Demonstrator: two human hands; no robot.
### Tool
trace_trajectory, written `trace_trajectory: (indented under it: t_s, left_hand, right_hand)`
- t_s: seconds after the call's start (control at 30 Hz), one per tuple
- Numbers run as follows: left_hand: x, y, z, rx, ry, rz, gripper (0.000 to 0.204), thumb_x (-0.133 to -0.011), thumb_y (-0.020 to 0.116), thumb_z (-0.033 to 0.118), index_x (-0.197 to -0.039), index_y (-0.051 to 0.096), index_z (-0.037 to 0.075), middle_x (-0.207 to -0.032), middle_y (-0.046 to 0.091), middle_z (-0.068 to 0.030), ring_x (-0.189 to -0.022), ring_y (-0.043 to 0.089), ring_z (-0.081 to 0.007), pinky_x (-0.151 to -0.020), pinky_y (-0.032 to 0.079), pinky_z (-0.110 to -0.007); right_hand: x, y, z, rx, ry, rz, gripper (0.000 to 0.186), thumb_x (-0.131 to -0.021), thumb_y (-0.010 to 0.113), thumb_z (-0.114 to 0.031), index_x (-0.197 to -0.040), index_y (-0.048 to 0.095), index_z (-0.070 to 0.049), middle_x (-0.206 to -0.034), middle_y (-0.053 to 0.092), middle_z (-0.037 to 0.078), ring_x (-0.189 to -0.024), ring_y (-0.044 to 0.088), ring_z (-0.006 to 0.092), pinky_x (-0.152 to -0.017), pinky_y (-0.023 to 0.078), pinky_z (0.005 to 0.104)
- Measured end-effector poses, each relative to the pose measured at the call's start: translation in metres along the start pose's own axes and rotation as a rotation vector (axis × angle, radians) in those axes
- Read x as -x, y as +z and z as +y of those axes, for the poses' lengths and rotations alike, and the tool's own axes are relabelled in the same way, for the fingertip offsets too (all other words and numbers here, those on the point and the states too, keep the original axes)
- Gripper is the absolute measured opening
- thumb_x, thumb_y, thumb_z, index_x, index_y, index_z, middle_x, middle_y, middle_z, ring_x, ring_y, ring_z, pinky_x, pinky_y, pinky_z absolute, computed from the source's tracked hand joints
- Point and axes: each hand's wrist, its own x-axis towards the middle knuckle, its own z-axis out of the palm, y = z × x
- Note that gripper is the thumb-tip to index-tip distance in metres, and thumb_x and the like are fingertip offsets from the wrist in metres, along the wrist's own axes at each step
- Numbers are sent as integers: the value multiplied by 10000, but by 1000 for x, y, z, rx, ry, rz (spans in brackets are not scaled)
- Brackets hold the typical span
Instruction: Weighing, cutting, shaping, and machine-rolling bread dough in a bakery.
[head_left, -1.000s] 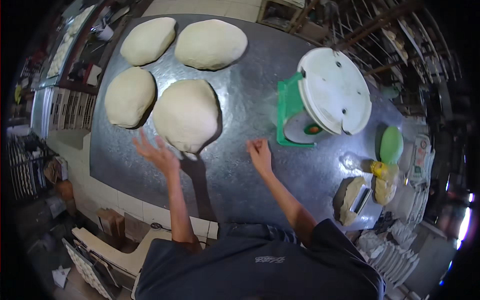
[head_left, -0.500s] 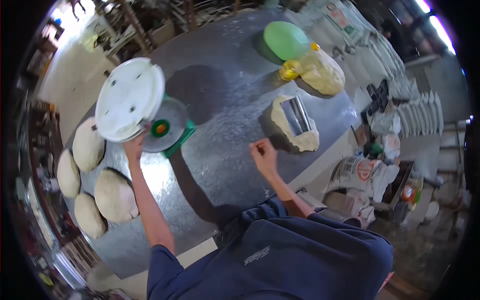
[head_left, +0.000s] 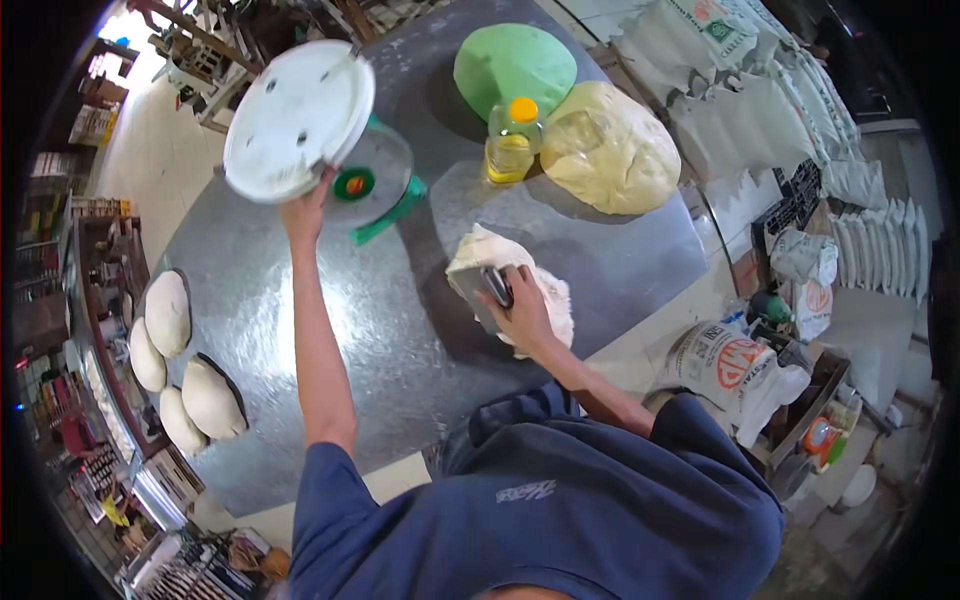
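A person in a dark blue shirt (head_left: 540, 520) leans over a grey metal worktable (head_left: 400, 330), both bare arms stretched across it. The table's widest load lies at the far side: a big mound of pale yellow dough (head_left: 612, 147), touching a rounded green mound (head_left: 515, 65) behind it, with a clear bottle of yellow oil (head_left: 514, 142) capped in orange standing just in front of the two.

At the table's far left stands a green kitchen scale (head_left: 375, 190) with a round dial face. Its wide white round pan (head_left: 298, 120) is tilted, one edge up, over the scale. The left hand (head_left: 305, 208) reaches to the pan's lower rim, fingers closed on the edge, so the pan sits above and beyond the hand.

Nearer the person, a smaller lump of white dough (head_left: 510, 290) rests on the bare metal. The right hand (head_left: 522, 312) lies on top of it, wrapped around the dark handle of a flat metal dough scraper (head_left: 478, 290); the blade stands just left of the knuckles against the dough, and the lump spreads out under and around the hand.

Four rounded dough portions (head_left: 170, 312) sit in a cluster along the table's left edge, well apart from both hands.
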Motion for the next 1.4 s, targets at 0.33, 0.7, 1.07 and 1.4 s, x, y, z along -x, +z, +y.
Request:
trace_trajectory:
  t_s: [0.33, 0.7, 1.07, 1.4]
  left_hand:
    - [184, 161, 93, -372, -215, -353, 645, -704, 781, 386, -1215, 516, 97, -1030, 601, -156, -804, 621, -296, -687, 517, -378]
    - [377, -26, 129, 21, -856, -153, 408, -747, 753, 246, -1029, 572, 13, -892, 628, -120, -790, 577, -205, -727, 464, -311]
    - [376, -11, 107, 127, -706, -124, 331, -806, 675, 206, -1012, 538, -14, -891, 594, -111, -777, 538, -176, -715, 443, -279]
    - [340, -19, 199, 491, -510, -175, 365, -804, 682, 187, -1061, 489, 15, -910, 566, -82, -765, 510, -164, -713, 442, -267]
  right_hand:
    - [-10, -156, 142, 350, 332, 27, 514, -752, 678, -106, -1218, 467, -58, -881, 626, 162, -709, 599, 321, -644, 474, 399]
    - [-43, 9, 82, 302, -103, -676, 620, -848, 579, -395, -1358, 423, -79, -1182, 599, 198, -966, 615, 371, -809, 487, 440]
    - [80, -1, 104, 278, 289, -279, 564, -782, 606, -107, -1300, 397, -33, -1007, 612, 220, -853, 607, 420, -734, 477, 454]
    - [18, -128, 61, 318, 402, -109, 488, -793, 690, -233, -1189, 529, 3, -1035, 643, 180, -887, 625, 317, -769, 500, 391]
